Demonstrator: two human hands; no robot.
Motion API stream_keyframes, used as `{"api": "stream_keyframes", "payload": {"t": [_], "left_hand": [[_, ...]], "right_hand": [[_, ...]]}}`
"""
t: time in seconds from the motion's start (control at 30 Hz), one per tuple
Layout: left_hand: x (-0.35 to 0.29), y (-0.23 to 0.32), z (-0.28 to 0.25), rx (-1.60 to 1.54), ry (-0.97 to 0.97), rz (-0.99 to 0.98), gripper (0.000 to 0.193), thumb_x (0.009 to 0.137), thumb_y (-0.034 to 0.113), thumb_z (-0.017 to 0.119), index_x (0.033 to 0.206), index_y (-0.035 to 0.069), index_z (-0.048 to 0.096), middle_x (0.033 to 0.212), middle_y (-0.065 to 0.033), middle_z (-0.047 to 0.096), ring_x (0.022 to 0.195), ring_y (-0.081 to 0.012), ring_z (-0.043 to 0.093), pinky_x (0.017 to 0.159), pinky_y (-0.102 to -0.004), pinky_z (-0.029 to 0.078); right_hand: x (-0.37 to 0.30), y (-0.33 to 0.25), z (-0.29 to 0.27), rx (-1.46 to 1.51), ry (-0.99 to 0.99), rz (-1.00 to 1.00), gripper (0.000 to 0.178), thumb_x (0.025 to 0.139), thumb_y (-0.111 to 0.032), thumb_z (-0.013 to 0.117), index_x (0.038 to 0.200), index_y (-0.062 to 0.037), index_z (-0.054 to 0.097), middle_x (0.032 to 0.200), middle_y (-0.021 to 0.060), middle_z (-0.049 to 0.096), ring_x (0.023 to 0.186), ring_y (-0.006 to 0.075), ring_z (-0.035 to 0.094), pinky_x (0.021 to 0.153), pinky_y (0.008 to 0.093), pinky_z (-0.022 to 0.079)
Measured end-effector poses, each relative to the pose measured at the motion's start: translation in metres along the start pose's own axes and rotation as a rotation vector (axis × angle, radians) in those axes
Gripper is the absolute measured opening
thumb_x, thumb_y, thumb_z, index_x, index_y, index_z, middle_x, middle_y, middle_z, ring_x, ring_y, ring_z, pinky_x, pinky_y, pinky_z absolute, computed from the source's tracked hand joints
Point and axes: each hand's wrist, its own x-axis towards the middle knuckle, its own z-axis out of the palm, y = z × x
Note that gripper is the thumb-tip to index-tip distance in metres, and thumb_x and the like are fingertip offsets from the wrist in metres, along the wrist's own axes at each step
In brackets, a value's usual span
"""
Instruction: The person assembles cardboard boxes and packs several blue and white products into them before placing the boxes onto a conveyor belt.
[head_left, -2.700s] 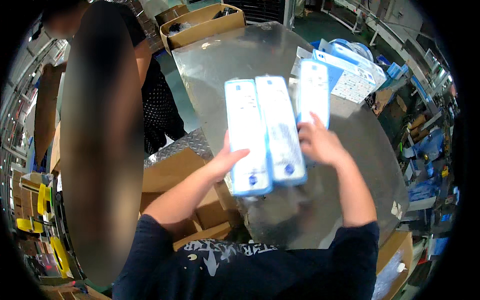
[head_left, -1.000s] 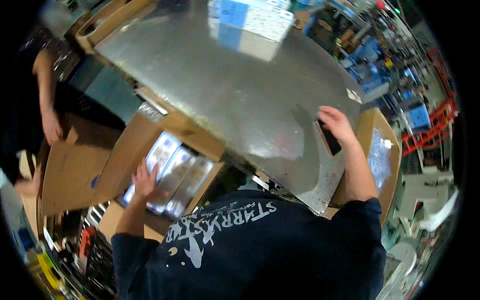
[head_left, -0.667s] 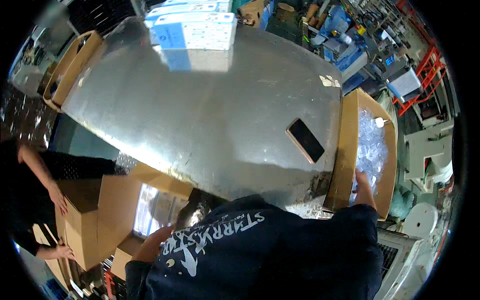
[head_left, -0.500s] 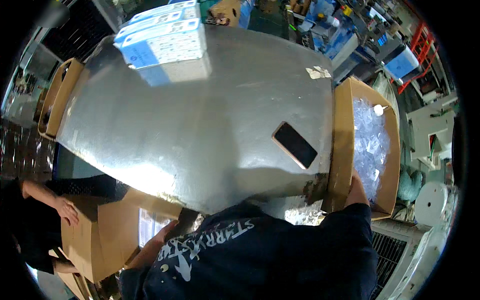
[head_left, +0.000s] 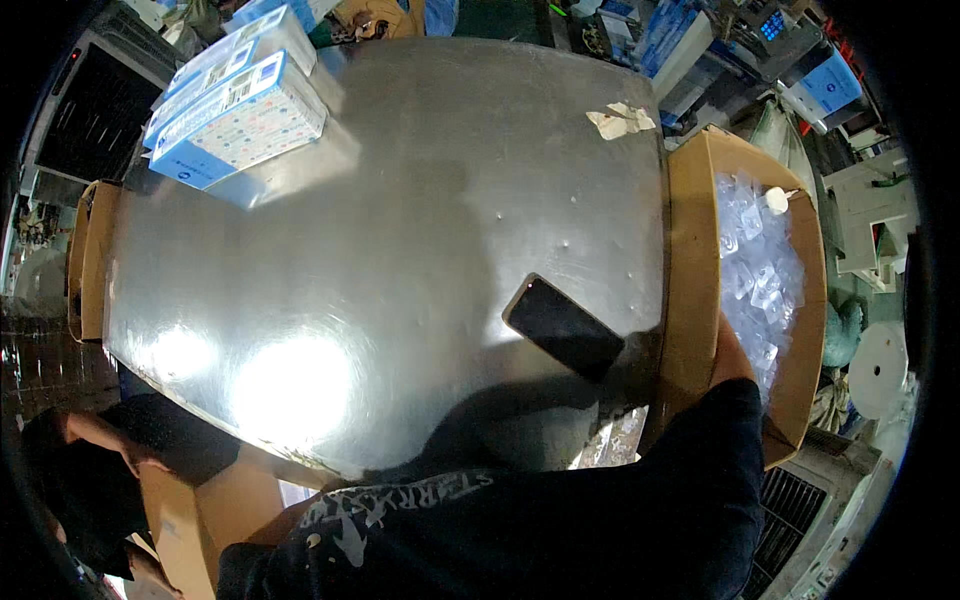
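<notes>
My right hand (head_left: pixel 732 352) reaches down at the near side of a tall cardboard box (head_left: pixel 690 250), beside the inner face of its left wall. Its fingers are hidden, so what they touch cannot be made out. Clear plastic pieces (head_left: pixel 762 270) fill this box, with a small white cap-like item (head_left: pixel 776 200) on top. My left hand (head_left: pixel 287 520) is low on the left beside an open cardboard carton (head_left: pixel 235 500), mostly covered by my dark shirt. Its fingers do not show. A pale printed item (head_left: pixel 296 493) shows inside that carton.
A shiny metal table (head_left: pixel 400 220) lies ahead, bearing a black phone (head_left: pixel 563 328), torn paper (head_left: pixel 620 121) and blue-and-white boxes (head_left: pixel 240 110). Another cardboard box (head_left: pixel 92 260) stands at its left edge. At lower left, another person's hand (head_left: pixel 140 458) rests on the carton.
My view has shifted, and the table's contents appear displaced. My left hand has slipped further out of sight under my shirt. My right hand remains at the box of plastic pieces.
</notes>
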Motion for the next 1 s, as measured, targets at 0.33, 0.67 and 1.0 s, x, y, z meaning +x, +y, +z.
{"api": "stream_keyframes", "payload": {"t": [0.33,0.67,1.0], "left_hand": [[0.018,-0.007,-0.004,-0.020,-0.034,0.051,0.056,0.077,0.036,0.056,0.124,0.007,0.044,0.125,-0.0202,0.041,0.119,-0.0336,0.037,0.093,-0.0471,0.034],[0.091,-0.046,0.009,0.149,-0.107,0.441,0.045,0.084,0.032,0.051,0.120,0.004,0.048,0.120,-0.0194,0.049,0.116,-0.0309,0.043,0.093,-0.0419,0.038],[-0.069,0.074,-0.145,-0.096,0.018,0.451,0.030,0.086,0.026,0.051,0.108,0.007,0.060,0.097,-0.0142,0.064,0.090,-0.0289,0.060,0.080,-0.0358,0.046]], "right_hand": [[-0.065,-0.072,-0.049,0.885,-0.340,-0.255,0.055,0.079,-0.026,0.058,0.128,-0.0075,0.041,0.118,0.0115,0.051,0.107,0.0231,0.050,0.090,0.0326,0.041],[-0.206,-0.170,-0.086,-0.267,-0.044,-0.908,0.052,0.072,-0.026,0.067,0.117,-0.0049,0.053,0.130,0.0143,0.042,0.120,0.0300,0.040,0.097,0.0373,0.035],[-0.265,-0.328,0.044,-0.464,-0.232,-0.801,0.020,0.082,-0.012,0.061,0.099,-0.0013,0.063,0.094,0.0075,0.063,0.083,0.0095,0.057,0.074,0.0225,0.045]]}}
